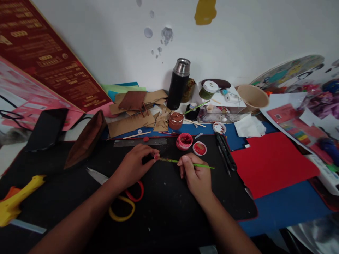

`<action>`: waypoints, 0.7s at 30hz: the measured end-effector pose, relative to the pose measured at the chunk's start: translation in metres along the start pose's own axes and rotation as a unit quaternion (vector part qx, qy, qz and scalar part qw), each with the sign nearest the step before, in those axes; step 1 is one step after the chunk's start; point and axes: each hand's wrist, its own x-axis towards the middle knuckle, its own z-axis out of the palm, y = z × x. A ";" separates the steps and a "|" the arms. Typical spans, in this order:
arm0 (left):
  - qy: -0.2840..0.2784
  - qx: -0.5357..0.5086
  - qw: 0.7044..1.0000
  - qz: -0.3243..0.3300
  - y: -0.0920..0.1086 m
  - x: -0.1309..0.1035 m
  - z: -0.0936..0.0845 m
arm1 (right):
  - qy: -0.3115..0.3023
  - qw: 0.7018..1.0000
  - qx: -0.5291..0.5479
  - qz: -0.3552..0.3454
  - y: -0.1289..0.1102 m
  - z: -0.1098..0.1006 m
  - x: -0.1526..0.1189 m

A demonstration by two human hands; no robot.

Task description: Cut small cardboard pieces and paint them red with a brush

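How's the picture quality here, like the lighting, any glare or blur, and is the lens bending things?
Head view: dim, with the wall brighter than the dark mat; soft shading beside the black flask; a modest highlight on its steel top; edges stretched by the wide lens; fine print on the red board too soft to read.

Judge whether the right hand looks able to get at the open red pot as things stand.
Probably yes: the pot sits just beyond the right hand, with nothing visible standing between them. That hand holds a thin green stick, though, so its grip is partly taken up.
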 end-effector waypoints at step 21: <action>0.027 0.026 0.999 0.013 -0.007 -0.004 0.001 | -0.065 0.994 -0.083 -0.037 -0.013 0.000 0.010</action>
